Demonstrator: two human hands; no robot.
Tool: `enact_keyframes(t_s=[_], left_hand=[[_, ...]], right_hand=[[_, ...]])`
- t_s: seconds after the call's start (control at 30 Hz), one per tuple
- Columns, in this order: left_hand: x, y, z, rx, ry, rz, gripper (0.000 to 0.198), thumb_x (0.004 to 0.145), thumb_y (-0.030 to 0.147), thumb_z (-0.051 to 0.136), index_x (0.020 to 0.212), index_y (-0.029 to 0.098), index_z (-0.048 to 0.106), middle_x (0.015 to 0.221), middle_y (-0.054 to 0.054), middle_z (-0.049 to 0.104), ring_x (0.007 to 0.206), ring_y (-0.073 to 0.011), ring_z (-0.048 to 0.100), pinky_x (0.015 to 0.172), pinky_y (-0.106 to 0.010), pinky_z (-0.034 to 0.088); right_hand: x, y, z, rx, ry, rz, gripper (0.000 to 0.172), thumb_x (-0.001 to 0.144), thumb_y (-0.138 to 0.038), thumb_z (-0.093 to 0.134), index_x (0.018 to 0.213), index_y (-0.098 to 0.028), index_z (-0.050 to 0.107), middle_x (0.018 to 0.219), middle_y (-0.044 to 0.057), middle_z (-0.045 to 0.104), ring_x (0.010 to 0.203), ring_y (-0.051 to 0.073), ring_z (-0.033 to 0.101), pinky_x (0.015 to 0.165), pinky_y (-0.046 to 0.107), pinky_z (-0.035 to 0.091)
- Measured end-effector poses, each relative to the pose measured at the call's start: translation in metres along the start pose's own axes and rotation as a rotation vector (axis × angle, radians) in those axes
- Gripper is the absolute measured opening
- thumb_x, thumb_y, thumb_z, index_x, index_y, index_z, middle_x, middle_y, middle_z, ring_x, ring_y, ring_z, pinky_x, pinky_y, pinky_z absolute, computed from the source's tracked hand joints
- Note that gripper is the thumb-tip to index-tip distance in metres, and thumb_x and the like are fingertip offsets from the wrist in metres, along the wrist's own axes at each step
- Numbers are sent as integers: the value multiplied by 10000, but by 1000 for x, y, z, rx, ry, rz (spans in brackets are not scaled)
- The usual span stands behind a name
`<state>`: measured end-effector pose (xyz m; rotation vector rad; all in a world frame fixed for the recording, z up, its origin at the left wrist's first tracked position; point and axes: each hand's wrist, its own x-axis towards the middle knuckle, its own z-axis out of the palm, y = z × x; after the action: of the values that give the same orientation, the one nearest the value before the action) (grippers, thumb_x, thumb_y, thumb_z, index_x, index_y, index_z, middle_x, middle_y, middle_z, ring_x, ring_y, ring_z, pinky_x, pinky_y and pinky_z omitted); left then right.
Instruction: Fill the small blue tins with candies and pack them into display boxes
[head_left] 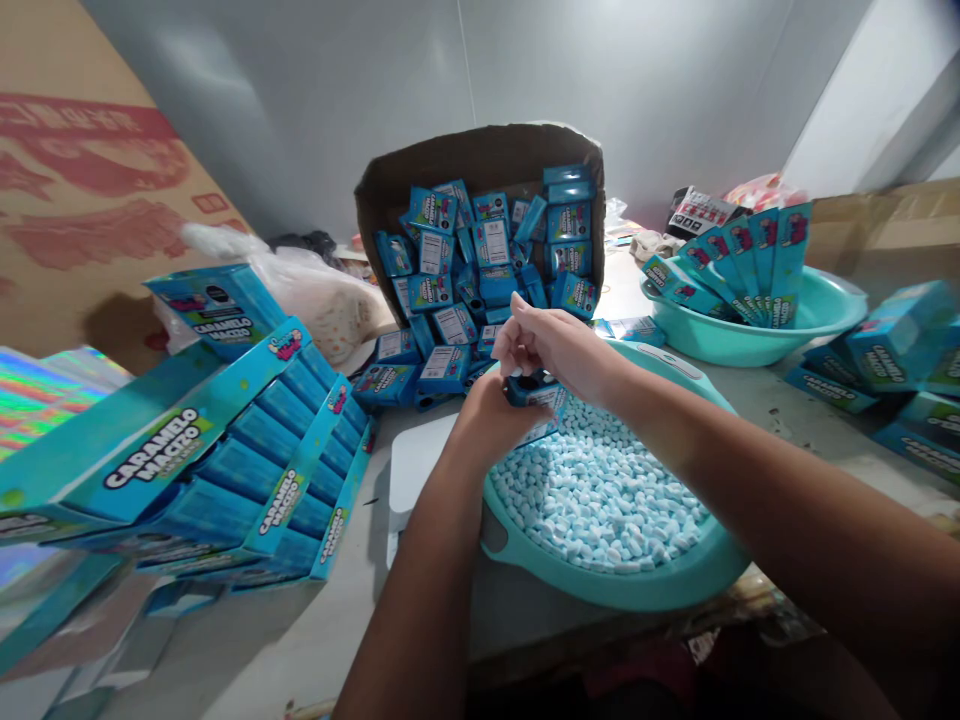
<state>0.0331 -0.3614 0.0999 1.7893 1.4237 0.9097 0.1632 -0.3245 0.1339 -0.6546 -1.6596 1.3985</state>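
Note:
My left hand (pixel 491 418) is wrapped around a small blue candy box (pixel 547 398), whose dark open top faces up. Just above that opening is my right hand (pixel 559 345), its fingers curled together with a few pale candies showing beneath them. How many candies it holds is hidden. Both hands are over the back left part of a turquoise basin (pixel 630 592). The basin holds a heap of small pale blue and white candies (pixel 600 500).
Behind stands a tipped cardboard carton (pixel 480 150) spilling small blue boxes (pixel 442 360). Stacked display trays (pixel 247 440) of blue boxes are at left, beside a white scale (pixel 416 465). At right are a second basin (pixel 742 345) with folded cartons (pixel 765 260) and more blue packages (pixel 892 345).

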Motion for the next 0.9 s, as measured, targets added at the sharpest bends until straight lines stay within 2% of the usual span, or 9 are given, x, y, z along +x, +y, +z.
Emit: enact_keyframes(t_s=[0.13,0.23,0.3,0.43,0.53,0.63,0.73,0.83,0.9], left_hand=[[-1,1,0,-20,15,26,231,648,226,739,833,171,612,788,20,654,780,-176,602,638,-267,427],[0,-2,0,-7,32,19,235,652,240,741,842,166,624,775,18,654,746,-171,592,626,-268,424],[2,-5,1,-11,17,39,246,655,248,741,866,161,652,781,12,666,763,-180,601,647,-276,434],[3,-8,2,-56,27,114,352,640,228,755,984,173,700,925,-2,716,899,-198,633,742,-283,461],[1,-3,1,18,5,66,348,626,231,765,965,178,707,877,1,715,831,-192,633,679,-280,456],[-2,2,1,23,-51,29,292,628,224,762,910,176,702,796,4,710,754,-185,636,617,-274,453],[-1,1,2,-27,-68,31,291,638,226,768,918,178,703,822,-6,731,780,-191,664,647,-276,487],[2,-5,4,-84,-7,46,371,652,266,790,1002,177,705,875,-28,747,826,-205,686,709,-297,526],[4,-8,6,-161,79,72,442,669,275,793,1087,171,695,950,-49,754,884,-213,700,778,-313,546]], right_hand=[[0,-3,0,-30,30,-9,580,933,-668,490,679,-174,652,593,31,600,551,109,443,567,278,349],[1,-3,-1,-49,34,-10,578,932,-670,488,681,-177,655,616,34,607,573,114,455,587,278,369],[1,-2,-1,-8,13,-8,574,924,-680,492,694,-180,656,653,34,613,604,118,477,612,275,391],[1,-3,0,120,-45,16,604,890,-743,476,708,-192,642,709,28,603,685,134,533,697,278,452],[-1,-5,2,177,-45,28,629,866,-785,458,726,-199,640,776,44,637,770,157,582,747,293,478],[-3,-5,3,167,-2,1,659,836,-826,440,776,-206,656,866,65,675,899,190,621,773,304,485],[-3,-4,3,107,42,-49,682,822,-846,423,806,-209,663,891,72,676,967,206,625,772,308,480],[1,-5,-4,-21,117,-125,654,849,-817,428,777,-208,654,873,66,659,918,192,616,758,308,463],[5,-4,-15,-175,241,-204,584,882,-745,482,745,-201,643,830,56,636,838,171,592,733,303,440]])
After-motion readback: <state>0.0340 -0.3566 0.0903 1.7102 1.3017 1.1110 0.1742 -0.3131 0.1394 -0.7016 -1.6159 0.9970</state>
